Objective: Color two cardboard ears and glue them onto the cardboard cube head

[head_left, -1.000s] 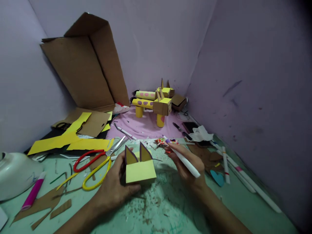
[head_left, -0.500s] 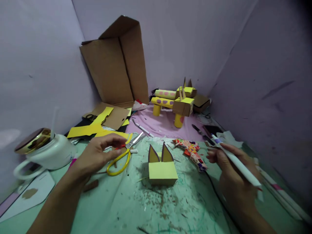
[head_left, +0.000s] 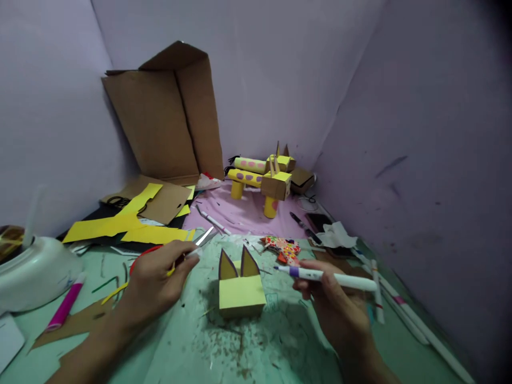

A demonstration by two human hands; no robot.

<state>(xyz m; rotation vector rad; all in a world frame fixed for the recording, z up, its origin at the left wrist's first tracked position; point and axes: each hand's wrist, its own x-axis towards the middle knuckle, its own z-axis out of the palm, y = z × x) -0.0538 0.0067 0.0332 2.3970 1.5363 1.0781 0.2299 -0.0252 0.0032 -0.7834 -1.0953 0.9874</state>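
Observation:
My right hand (head_left: 336, 304) grips a white marker (head_left: 344, 278) with a purple band, its dark purple tip bare and pointing left. My left hand (head_left: 164, 274) is closed in a pinch on a small white piece (head_left: 194, 253) that looks like a marker cap. Scissors lie beneath that hand; their blades (head_left: 206, 236) show past its fingers and most of the handles are hidden. Between my hands a small box (head_left: 242, 293) covered in pale yellow paper sits on the green cover, with two pointed, dark-edged cardboard ears (head_left: 250, 261) standing at its back.
Two yellow spotted paper-tube animals (head_left: 248, 177) stand at the back on pink cloth (head_left: 208, 205). An open cardboard box (head_left: 160, 122) leans against the wall. Yellow paper strips (head_left: 104, 226), a pink tube (head_left: 67, 303) and a white mug (head_left: 40, 274) are leftward. Patterned fabric (head_left: 282, 248) lies behind the marker.
My right hand has moved left towards the eared box, and the marker has turned to point left. The white piece beside the scissors is now in my left hand. The view has shifted right.

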